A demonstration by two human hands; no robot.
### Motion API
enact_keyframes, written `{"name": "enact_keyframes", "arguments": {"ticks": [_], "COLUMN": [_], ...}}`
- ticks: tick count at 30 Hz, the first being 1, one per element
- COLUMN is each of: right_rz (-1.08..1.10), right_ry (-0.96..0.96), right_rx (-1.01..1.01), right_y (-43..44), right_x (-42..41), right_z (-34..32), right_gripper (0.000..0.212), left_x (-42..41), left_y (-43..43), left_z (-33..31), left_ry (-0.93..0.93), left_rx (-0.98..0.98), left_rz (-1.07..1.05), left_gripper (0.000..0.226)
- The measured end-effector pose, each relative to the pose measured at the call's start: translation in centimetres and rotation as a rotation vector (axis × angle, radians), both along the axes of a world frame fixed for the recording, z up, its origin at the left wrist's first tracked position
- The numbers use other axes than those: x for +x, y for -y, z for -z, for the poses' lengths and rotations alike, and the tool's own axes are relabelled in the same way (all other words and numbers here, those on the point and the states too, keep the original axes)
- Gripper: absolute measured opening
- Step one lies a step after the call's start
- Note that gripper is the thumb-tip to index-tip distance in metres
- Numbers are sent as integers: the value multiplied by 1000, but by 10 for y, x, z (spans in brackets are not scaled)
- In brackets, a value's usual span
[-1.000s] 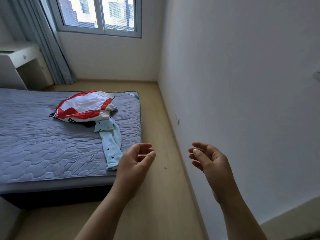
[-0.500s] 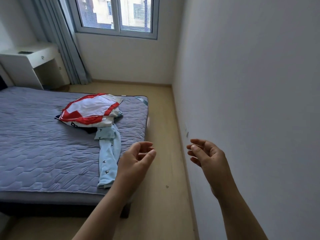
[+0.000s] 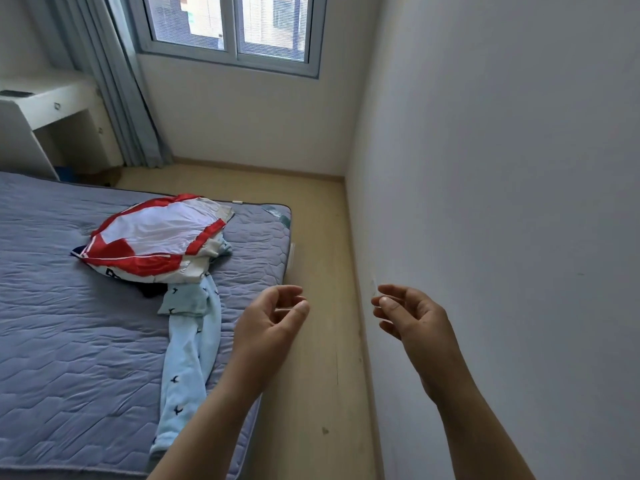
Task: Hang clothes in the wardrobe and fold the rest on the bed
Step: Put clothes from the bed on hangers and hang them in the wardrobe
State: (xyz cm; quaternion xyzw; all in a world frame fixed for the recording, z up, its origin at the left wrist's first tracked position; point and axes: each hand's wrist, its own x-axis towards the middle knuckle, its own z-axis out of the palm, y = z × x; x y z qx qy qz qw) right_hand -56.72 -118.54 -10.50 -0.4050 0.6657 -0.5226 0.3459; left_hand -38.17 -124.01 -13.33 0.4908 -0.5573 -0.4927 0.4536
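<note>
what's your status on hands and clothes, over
Left grip empty, loosely curled. Right grip same. Clothes pile unfolded on bed, blue sleeve trailing to edge. No obstacle seen.

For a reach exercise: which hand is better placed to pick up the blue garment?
Left. The left hand hovers empty beside the blue garment on the bed; the right hand is nearer the wall.

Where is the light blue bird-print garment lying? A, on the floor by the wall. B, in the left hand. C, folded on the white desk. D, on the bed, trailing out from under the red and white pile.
D: the light blue garment stretches over the bed, its upper end tucked under the red and white pile.
</note>
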Motion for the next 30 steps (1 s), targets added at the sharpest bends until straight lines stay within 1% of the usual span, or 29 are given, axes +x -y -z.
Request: {"name": "enact_keyframes", "arguments": {"ticks": [8, 11, 13, 18, 25, 30], "right_rz": [-10, -22, -86, -163, -278, -275], "right_ry": [21, 30, 41, 47, 22, 2], "right_rx": [37, 34, 28, 24, 54, 49], "right_y": [117, 171, 218, 289, 401, 497], "right_x": [-42, -64, -82, -101, -112, -111], "right_z": [7, 12, 18, 15, 19, 26], "right_gripper": [20, 20, 19, 16, 15, 13], "left_x": [-40, -60, -78, -96, -107, -107], "left_y": [114, 164, 201, 251, 344, 440], "left_z": [8, 9, 13, 12, 16, 24], "left_ry": [49, 45, 30, 32, 4, 22], "left_rx": [33, 43, 42, 52, 79, 64], "left_rz": [17, -28, -75, -134, -223, -193], "left_gripper": [18, 18, 18, 15, 14, 14]}}
